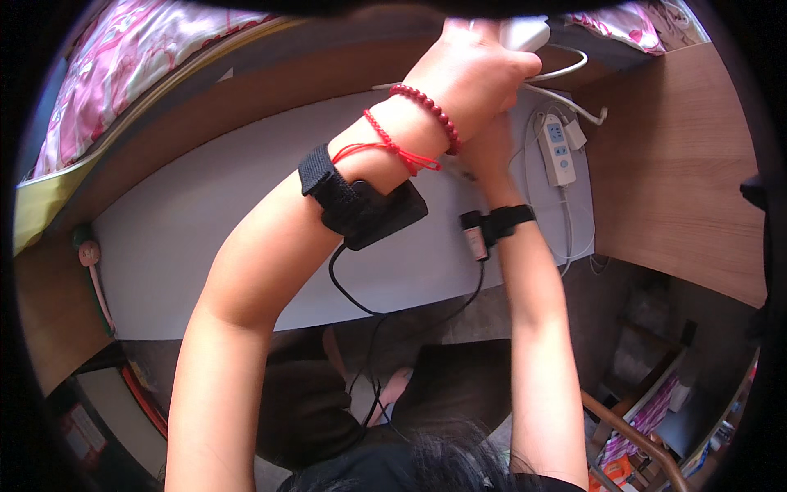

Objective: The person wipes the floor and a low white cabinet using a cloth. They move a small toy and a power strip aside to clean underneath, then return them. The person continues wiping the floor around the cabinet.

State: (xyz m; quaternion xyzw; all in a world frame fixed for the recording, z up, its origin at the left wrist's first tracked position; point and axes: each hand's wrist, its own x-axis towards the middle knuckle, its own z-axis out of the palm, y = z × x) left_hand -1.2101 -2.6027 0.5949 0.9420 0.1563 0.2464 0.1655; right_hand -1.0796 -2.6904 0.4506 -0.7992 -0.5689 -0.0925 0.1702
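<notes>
At the top of the view my left hand (470, 67) reaches far forward, closed on a white plastic object (527, 34) that shows past my thumb. Its fingertips are out of sight. A white cable (581, 61) loops beside that object. My right hand (492, 138) is raised just under my left wrist, blurred and partly covered by it, so its fingers cannot be made out. Red beads and a red cord circle my left wrist. Black straps with small black modules are on both forearms, joined by black wires.
A white power strip (556, 150) with a plug in it lies at the right of the pale desktop (258, 184). Wooden side panels (670, 166) enclose the desk. Patterned pink bedding (141, 55) lies above the back edge. A pink-and-green item (92, 264) is at the left edge.
</notes>
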